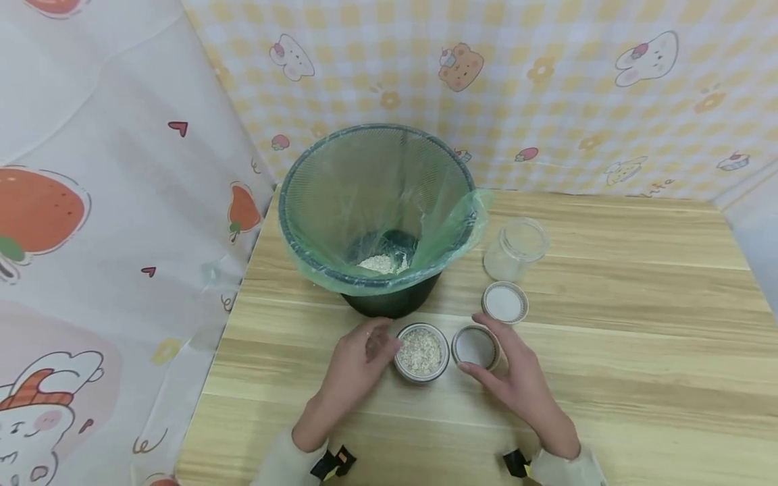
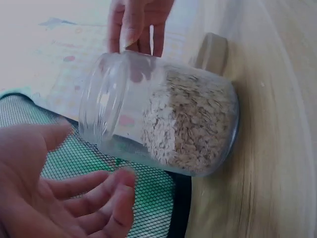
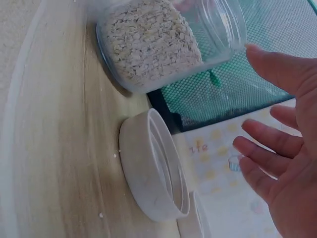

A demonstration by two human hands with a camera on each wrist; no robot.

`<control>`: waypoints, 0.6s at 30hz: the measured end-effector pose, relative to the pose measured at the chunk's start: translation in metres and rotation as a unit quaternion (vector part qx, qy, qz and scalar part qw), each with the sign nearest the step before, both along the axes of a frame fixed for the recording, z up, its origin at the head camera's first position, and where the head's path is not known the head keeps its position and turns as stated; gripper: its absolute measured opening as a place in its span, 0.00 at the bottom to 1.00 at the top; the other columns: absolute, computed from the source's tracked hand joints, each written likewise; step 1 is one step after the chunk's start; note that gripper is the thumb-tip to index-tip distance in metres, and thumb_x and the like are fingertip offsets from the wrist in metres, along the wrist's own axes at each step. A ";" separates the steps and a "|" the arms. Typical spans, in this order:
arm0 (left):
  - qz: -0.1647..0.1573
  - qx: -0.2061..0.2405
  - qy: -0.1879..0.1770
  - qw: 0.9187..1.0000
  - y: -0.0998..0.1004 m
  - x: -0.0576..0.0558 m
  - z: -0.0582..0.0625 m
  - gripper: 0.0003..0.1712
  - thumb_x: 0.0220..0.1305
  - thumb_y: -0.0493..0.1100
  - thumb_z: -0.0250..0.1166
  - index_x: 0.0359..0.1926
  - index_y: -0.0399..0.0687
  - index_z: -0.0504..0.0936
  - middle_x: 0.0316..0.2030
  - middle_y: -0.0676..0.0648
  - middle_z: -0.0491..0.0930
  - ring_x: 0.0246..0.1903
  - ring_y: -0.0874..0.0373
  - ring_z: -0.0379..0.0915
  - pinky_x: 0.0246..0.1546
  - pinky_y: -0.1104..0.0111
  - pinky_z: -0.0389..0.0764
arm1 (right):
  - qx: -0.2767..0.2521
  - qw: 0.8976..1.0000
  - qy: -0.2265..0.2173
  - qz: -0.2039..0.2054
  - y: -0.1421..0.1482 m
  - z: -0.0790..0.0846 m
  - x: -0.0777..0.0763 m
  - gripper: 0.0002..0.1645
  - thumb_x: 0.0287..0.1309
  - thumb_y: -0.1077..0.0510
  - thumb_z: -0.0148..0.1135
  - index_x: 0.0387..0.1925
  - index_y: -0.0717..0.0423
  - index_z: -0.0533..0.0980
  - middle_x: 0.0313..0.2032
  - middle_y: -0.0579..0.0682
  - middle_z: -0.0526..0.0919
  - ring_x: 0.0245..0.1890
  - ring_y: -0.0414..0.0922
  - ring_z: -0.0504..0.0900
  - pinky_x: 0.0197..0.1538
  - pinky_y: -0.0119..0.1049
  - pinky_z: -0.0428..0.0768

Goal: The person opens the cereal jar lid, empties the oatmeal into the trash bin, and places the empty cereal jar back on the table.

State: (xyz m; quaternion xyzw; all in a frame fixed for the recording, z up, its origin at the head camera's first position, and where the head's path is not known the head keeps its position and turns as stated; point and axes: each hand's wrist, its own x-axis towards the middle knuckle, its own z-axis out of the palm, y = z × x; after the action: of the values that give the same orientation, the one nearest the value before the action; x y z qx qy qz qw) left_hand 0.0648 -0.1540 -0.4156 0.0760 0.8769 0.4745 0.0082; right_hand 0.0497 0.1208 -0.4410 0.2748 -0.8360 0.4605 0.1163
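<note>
Jar [image 2: 131, 99] of oats [image 1: 422, 352] stood upright, the left hand [image 1: 357, 368], loosely spread, just left of it and nearer; the right hand [image 1: 516, 371], also spread, by the lid [image 1: 476, 347] on its right.

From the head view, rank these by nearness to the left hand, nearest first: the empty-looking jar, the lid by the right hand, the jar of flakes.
1. Jar of flakes: just right of the left hand.
2. Lid by the right hand: right of that jar.
3. Empty-looking jar: farther back, right of the bin.
</note>
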 end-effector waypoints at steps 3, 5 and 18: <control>0.011 0.032 -0.080 0.996 0.001 -0.005 0.003 0.23 0.64 0.53 0.64 0.48 0.38 0.80 0.24 0.54 0.76 0.22 0.62 0.72 0.25 0.70 0.75 | 0.018 0.999 -0.023 0.018 -0.003 0.003 -0.001 0.43 0.43 0.55 0.77 0.62 0.61 0.69 0.59 0.54 0.74 0.61 0.49 0.70 0.63 0.30 0.61; 0.000 0.050 -0.124 0.991 0.002 -0.005 0.005 0.24 0.64 0.53 0.64 0.48 0.35 0.79 0.20 0.50 0.76 0.18 0.57 0.73 0.20 0.67 0.75 | 0.040 0.998 -0.044 0.036 -0.007 0.002 -0.001 0.44 0.43 0.56 0.77 0.63 0.58 0.68 0.60 0.52 0.73 0.61 0.49 0.69 0.64 0.29 0.60; -0.048 0.120 -0.245 0.961 0.005 -0.009 0.013 0.28 0.65 0.46 0.63 0.55 0.26 0.72 0.19 0.40 0.79 0.15 0.52 0.77 0.19 0.57 0.80 | 0.094 0.987 -0.087 0.099 -0.032 -0.010 -0.003 0.57 0.42 0.46 0.77 0.71 0.50 0.58 0.63 0.45 0.69 0.59 0.44 0.71 0.57 0.44 0.71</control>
State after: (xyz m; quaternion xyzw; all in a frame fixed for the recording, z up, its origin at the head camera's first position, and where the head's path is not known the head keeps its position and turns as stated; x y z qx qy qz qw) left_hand 0.0557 -0.1492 -0.4023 0.0000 0.7801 0.5793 0.2362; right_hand 0.0470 0.0891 -0.4513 0.3250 -0.8511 0.4113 -0.0299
